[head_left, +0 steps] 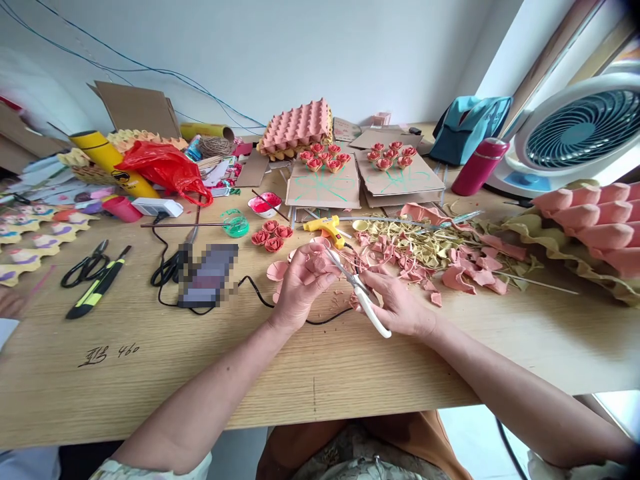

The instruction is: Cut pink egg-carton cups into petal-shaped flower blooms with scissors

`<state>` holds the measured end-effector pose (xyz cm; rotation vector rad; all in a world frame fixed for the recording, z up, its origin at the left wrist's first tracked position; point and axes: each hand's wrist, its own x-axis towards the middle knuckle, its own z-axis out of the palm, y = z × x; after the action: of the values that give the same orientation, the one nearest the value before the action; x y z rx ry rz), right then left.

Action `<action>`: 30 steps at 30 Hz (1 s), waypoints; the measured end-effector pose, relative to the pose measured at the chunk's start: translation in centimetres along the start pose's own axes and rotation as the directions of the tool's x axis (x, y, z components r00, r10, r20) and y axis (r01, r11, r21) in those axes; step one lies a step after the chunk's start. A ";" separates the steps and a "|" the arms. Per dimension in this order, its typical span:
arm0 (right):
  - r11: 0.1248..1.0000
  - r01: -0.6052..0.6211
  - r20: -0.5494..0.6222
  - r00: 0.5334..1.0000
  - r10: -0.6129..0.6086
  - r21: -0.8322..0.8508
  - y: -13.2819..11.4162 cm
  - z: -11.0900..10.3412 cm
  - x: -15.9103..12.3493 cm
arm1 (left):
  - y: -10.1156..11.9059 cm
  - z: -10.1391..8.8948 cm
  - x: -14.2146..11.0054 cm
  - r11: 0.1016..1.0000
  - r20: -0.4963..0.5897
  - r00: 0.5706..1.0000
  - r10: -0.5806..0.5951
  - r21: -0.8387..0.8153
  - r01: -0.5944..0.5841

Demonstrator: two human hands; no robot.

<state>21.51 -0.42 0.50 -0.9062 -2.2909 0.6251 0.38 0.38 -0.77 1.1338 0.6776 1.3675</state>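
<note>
In my left hand (pixel 296 288) a small pink egg-carton cup (pixel 319 263) is pinched between thumb and fingers. White-handled scissors (pixel 371 312) are gripped in my right hand (pixel 403 305), their blades pointing up and left against the cup's edge. How far apart the blades are is hard to make out. Loose pink cups (pixel 277 270) lie just left of my left hand, partly covered by it. Beyond them sits a cluster of red-edged paper roses (pixel 271 235). A yellow glue gun (pixel 327 231) rests right behind my hands.
Pink and yellow carton scraps (pixel 407 250) spread to the right, before a stack of egg trays (pixel 595 223). More roses stand on cardboard boxes (pixel 323 190) at the back. A phone (pixel 209 275), utility knife (pixel 97 287) and black scissors (pixel 87 265) lie left. A fan (pixel 583 137) stands right.
</note>
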 end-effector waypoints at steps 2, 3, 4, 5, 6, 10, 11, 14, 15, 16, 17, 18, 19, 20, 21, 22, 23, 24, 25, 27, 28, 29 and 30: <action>1.000 -0.017 0.000 1.000 0.017 -0.004 0.2 0.0 -0.1 | 0.0 -0.1 0.1 1.000 0.005 1.000 0.017 -0.001 -0.017; 1.000 -0.024 -0.004 1.000 0.024 -0.007 0.3 0.1 -0.1 | 0.0 -0.2 0.2 1.000 0.009 1.000 0.023 -0.003 -0.023; 0.999 -0.035 -0.006 0.999 0.035 -0.008 0.3 0.1 -0.2 | 0.1 -0.3 0.2 1.000 0.013 1.000 0.026 -0.007 -0.026; 0.999 -0.052 -0.008 0.999 0.052 -0.001 0.4 0.2 -0.2 | 0.1 -0.3 0.2 1.000 0.015 1.000 0.026 -0.011 -0.026; 0.997 -0.074 -0.009 0.997 0.074 0.015 0.4 0.2 -0.3 | 0.1 -0.3 0.3 1.000 0.014 1.000 0.024 -0.013 -0.024; 0.973 -0.169 -0.033 0.984 0.176 0.159 0.5 0.4 -0.3 | 0.0 -0.4 0.3 1.000 -0.001 1.000 0.018 0.000 -0.018; 0.963 -0.179 -0.049 0.980 0.193 0.202 0.5 0.4 -0.2 | 0.0 -0.4 0.3 1.000 -0.006 1.000 0.016 0.004 -0.016; 0.922 -0.192 -0.085 0.969 0.232 0.336 0.7 0.4 -0.1 | -0.1 -0.3 0.3 1.000 -0.016 1.000 0.005 0.007 -0.005; 0.906 -0.192 -0.090 0.966 0.242 0.378 0.8 0.5 0.0 | -0.1 -0.2 0.2 1.000 -0.019 1.000 0.001 0.010 0.000; 0.890 -0.187 -0.095 0.964 0.247 0.416 0.9 0.5 0.0 | -0.1 -0.1 0.2 1.000 -0.019 1.000 -0.004 0.014 0.004; 0.875 -0.179 -0.098 0.964 0.248 0.450 0.9 0.5 0.1 | 0.0 0.1 0.2 1.000 -0.018 1.000 -0.009 0.019 0.009; 0.863 -0.169 -0.100 0.965 0.244 0.477 0.9 0.5 0.1 | 0.1 0.2 0.2 1.000 -0.015 1.000 -0.014 0.025 0.014; 0.853 -0.158 -0.103 0.966 0.238 0.497 0.9 0.5 0.1 | 0.1 0.4 0.2 0.999 -0.011 1.000 -0.018 0.032 0.018; 0.848 -0.150 -0.105 0.966 0.235 0.509 0.8 0.5 0.2 | 0.2 0.5 0.2 0.999 -0.005 1.000 -0.020 0.038 0.020; 0.849 -0.151 -0.100 0.968 0.231 0.507 0.7 0.5 0.2 | 0.2 0.5 0.1 0.999 -0.002 1.000 -0.022 0.043 0.022; 0.857 -0.156 -0.086 0.970 0.226 0.492 0.6 0.4 0.2 | 0.2 0.5 0.1 0.999 -0.007 1.000 -0.023 0.049 0.023; 0.870 -0.163 -0.066 0.974 0.217 0.465 0.5 0.3 0.1 | 0.1 0.5 0.1 0.998 -0.017 1.000 -0.022 0.055 0.023; 0.887 -0.166 -0.043 0.978 0.204 0.431 0.5 0.2 0.1 | 0.1 0.4 0.1 0.998 -0.029 0.999 -0.021 0.059 0.023; 0.907 -0.165 -0.020 0.982 0.187 0.387 0.4 0.1 0.1 | 0.0 0.3 0.1 0.998 -0.039 0.999 -0.021 0.059 0.023; 0.950 -0.145 0.015 0.989 0.147 0.276 0.4 -0.1 0.0 | -0.1 0.0 0.1 0.999 -0.041 0.999 -0.019 0.049 0.021; 0.968 -0.130 0.021 0.992 0.128 0.213 0.4 -0.1 0.0 | -0.1 0.0 0.2 0.999 -0.035 0.999 -0.017 0.041 0.018; 0.982 -0.114 0.023 0.994 0.111 0.149 0.5 -0.2 0.0 | 0.0 -0.1 0.2 0.999 -0.028 1.000 -0.014 0.034 0.015; 0.991 -0.097 0.024 0.995 0.096 0.091 0.5 -0.2 -0.1 | 0.0 -0.1 0.2 1.000 -0.024 1.000 -0.011 0.028 0.012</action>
<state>21.92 -0.07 0.29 -0.9746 -2.2258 0.7785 0.33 0.62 -0.73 1.1362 0.7216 1.3672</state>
